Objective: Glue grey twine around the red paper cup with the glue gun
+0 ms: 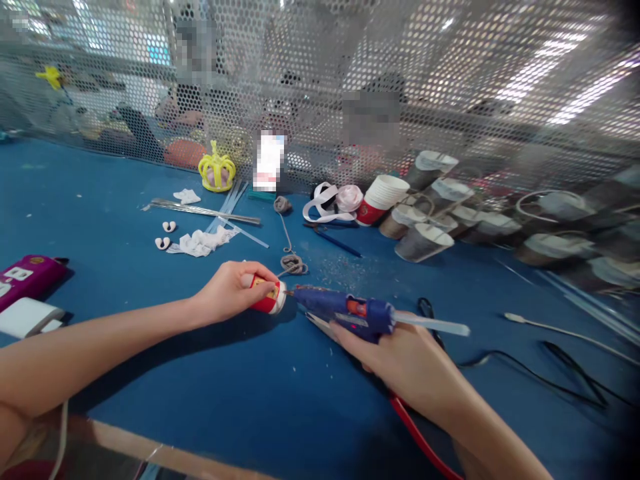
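Note:
My left hand [233, 291] is closed around a small red-and-white paper cup [269, 301] tipped on its side above the blue table. In my right hand [395, 353] is a blue hot glue gun [345, 308], with a clear glue stick [435, 323] poking out of its back. The gun's nozzle points left and meets or nearly meets the white end of the cup; I cannot tell if they touch. Grey-brown yarn [294, 265] lies just behind the cup. Under my right hand, a tool with a red handle [417, 433] is partly hidden.
Yarn-wrapped cups [424, 242] crowd the right rear, beside stacked paper cups [383, 199]. A yellow crown [217, 172], a phone [269, 160] and wire stems [205, 211] are further back. A purple power strip [33, 279] lies left; a black cord [525, 365] runs right. Perforated mesh [310, 80] closes the back.

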Motion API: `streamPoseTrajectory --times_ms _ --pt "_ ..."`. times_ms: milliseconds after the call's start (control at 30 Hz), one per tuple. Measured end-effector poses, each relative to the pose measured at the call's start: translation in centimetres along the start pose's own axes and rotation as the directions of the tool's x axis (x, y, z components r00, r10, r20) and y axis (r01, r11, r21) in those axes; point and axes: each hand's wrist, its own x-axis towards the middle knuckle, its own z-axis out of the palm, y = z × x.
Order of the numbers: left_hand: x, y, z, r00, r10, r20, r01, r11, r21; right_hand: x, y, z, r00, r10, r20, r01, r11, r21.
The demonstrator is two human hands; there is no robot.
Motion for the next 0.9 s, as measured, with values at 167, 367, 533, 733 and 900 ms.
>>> streamPoseTrajectory --times_ms 167,367,533,733,900 --pt "0.1 -0.1 0.0 0.999 -0.028 0.015 0.029 0.995 -0.091 0.4 0.2 -1.5 0.979 0.192 0.068 -0.202 0.956 0.210" --pt "0.0 0.1 -0.2 0.999 0.022 -0.026 -0.024 0.994 -0.103 3.5 3.0 -2.7 0.937 0.327 -0.120 -0.224 0.830 0.510" --pt "-0.7 0.4 -0.1 0.988 0.140 -0.058 -0.142 0.990 -0.027 6.0 5.1 -1.5 0.921 0.387 -0.035 -0.343 0.852 0.397" --pt "-1.7 1.0 0.1 0.921 0.387 -0.048 -0.387 0.922 0.003 7.6 6.3 0.5 0.900 0.433 -0.061 -0.413 0.888 0.202" --pt "-2.1 1.0 0.0 0.739 0.673 -0.026 -0.652 0.725 0.223 7.8 5.1 0.4 0.900 0.394 -0.184 -0.412 0.909 -0.070"
